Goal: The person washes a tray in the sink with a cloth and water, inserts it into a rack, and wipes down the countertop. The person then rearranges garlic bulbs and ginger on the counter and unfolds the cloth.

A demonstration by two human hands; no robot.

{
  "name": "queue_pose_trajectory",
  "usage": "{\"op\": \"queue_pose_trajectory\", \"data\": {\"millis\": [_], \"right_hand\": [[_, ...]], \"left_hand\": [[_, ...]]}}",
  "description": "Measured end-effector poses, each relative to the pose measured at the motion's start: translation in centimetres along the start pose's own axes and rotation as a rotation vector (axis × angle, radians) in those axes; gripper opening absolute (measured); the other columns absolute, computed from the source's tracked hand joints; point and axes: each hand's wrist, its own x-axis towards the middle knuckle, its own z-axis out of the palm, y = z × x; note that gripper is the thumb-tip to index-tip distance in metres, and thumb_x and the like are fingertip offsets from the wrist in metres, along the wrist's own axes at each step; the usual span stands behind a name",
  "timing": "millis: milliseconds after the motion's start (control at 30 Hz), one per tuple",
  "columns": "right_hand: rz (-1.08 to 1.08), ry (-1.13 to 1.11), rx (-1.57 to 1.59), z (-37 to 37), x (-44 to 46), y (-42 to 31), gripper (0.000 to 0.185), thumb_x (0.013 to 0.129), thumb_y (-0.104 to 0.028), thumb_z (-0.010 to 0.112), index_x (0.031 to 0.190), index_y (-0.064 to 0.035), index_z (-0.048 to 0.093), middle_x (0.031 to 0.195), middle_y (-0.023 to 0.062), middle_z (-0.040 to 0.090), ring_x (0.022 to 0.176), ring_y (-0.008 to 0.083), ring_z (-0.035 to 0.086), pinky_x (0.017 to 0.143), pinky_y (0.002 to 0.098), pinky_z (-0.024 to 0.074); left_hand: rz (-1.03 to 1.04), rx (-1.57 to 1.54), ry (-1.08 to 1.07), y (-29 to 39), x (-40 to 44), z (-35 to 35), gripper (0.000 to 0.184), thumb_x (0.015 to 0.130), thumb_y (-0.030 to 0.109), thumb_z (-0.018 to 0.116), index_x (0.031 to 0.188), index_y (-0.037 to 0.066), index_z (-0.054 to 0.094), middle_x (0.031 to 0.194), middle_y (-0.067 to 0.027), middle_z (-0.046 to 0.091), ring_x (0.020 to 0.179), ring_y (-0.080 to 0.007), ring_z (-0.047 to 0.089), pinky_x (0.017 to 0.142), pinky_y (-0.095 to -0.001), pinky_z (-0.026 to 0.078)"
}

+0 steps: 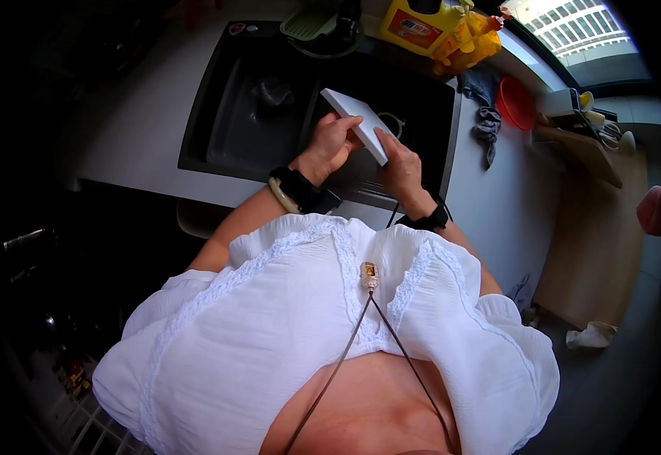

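Over the dark double-bowl sink (228, 148), both hands hold a flat white rectangular slab (355, 114), possibly a thin box; its exact kind does not show. My left hand (329, 145) grips its left side, with the thumb on top and the other fingers partly hidden beneath. On the near right end, my right hand (401, 168) is closed around the edge. The slab is tilted over the right bowl. Behind it, part of a pale ring-shaped thing (395, 123) shows in that bowl. A dark, shiny crumpled thing (272, 92) lies in the left bowl.
A green drain basket (307, 26), a yellow jug (415, 29) and a yellow bag (470, 47) stand behind the sink. To the right are a grey cloth (486, 125), a red bowl (515, 102), a utensil holder (569, 110) and a wooden board (599, 155).
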Motion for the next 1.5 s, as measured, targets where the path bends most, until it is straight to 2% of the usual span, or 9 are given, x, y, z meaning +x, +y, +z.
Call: {"op": "queue_pose_trajectory", "data": {"millis": [100,200,267,467,700,833,1000,1333,1500], "right_hand": [[0.076,0.199,0.158,-2.3,0.9,4.3,0.025,0.086,-0.013,0.064,0.108,-0.0019,0.066,0.086,0.0140,0.070,0.073,0.0307,0.070,0.066,0.0326,0.0572],[0.396,0.255,0.708,-5.8,1.0,6.7,0.024,0.091,-0.019,0.062,0.105,-0.0005,0.067,0.076,0.0083,0.068,0.064,0.0122,0.065,0.052,0.0276,0.0543],[0.430,0.285,0.957,-5.8,0.7,8.4,0.028,0.090,-0.021,0.064,0.106,0.0022,0.066,0.086,0.0102,0.068,0.070,0.0159,0.066,0.051,0.0264,0.0546],[0.612,0.129,1.339,-4.5,-1.2,7.2,0.034,0.088,-0.021,0.066,0.113,0.0004,0.058,0.091,0.0100,0.065,0.073,0.0169,0.064,0.052,0.0247,0.0540],[0.651,0.068,1.217,-5.6,-1.8,7.4,0.042,0.092,-0.032,0.060,0.116,0.0023,0.053,0.092,0.0123,0.063,0.075,0.0161,0.063,0.056,0.0267,0.0530],[0.624,0.435,0.629,-3.3,-1.0,8.0,0.045,0.096,-0.032,0.052,0.118,0.0075,0.048,0.097,0.0223,0.063,0.086,0.0309,0.064,0.073,0.0381,0.0523],[0.540,0.597,0.496,-2.9,-0.3,6.2,0.045,0.096,-0.026,0.049,0.123,0.0103,0.043,0.108,0.0332,0.058,0.099,0.0462,0.059,0.090,0.0462,0.0454],[0.466,0.311,0.550,-0.3,0.1,7.2,0.050,0.097,-0.020,0.042,0.141,0.0004,0.032,0.110,0.0291,0.061,0.096,0.0380,0.065,0.088,0.0426,0.0507],[0.345,0.345,0.426,-0.5,1.2,4.5,0.055,0.098,-0.020,0.041,0.144,0.0041,0.024,0.102,0.0275,0.065,0.086,0.0384,0.068,0.083,0.0395,0.0548]], "left_hand": [[-0.087,0.217,-0.044,1.0,-0.5,0.3,0.030,0.090,0.014,0.061,0.118,0.006,0.054,0.116,-0.0074,0.056,0.107,-0.0232,0.055,0.090,-0.0449,0.048],[-0.014,0.411,0.081,0.6,0.9,-2.0,0.032,0.090,0.017,0.061,0.120,0.008,0.054,0.117,-0.0054,0.055,0.103,-0.0200,0.056,0.088,-0.0409,0.048],[0.005,0.528,0.175,0.2,1.8,-2.9,0.036,0.089,0.019,0.062,0.122,0.007,0.054,0.119,-0.0051,0.056,0.106,-0.0207,0.056,0.091,-0.0384,0.047],[0.947,1.412,0.137,0.0,2.8,-3.5,0.049,0.084,0.027,0.070,0.123,0.003,0.053,0.116,-0.0110,0.062,0.110,-0.0273,0.057,0.093,-0.0354,0.046],[0.344,1.369,-0.187,4.2,3.4,-1.8,0.032,0.086,0.031,0.066,0.094,0.001,0.065,0.080,-0.0126,0.067,0.073,-0.0220,0.065,0.070,-0.0328,0.051],[0.456,1.345,-0.168,2.9,3.2,-1.9,0.030,0.089,0.029,0.062,0.089,-0.001,0.064,0.074,-0.0116,0.065,0.064,-0.0184,0.060,0.062,-0.0325,0.048],[0.403,1.261,-0.096,2.2,2.9,-1.9,0.029,0.089,0.027,0.062,0.086,-0.002,0.063,0.071,-0.0086,0.063,0.064,-0.0150,0.058,0.060,-0.0324,0.046],[-0.035,0.862,-0.295,2.0,0.6,-1.7,0.043,0.091,0.029,0.062,0.119,-0.003,0.053,0.097,-0.0103,0.064,0.083,-0.0167,0.063,0.079,-0.0295,0.052],[-0.086,0.820,0.013,1.3,1.2,-1.9,0.046,0.093,0.036,0.059,0.115,-0.004,0.055,0.098,-0.0117,0.065,0.084,-0.0163,0.064,0.076,-0.0294,0.053]]}}
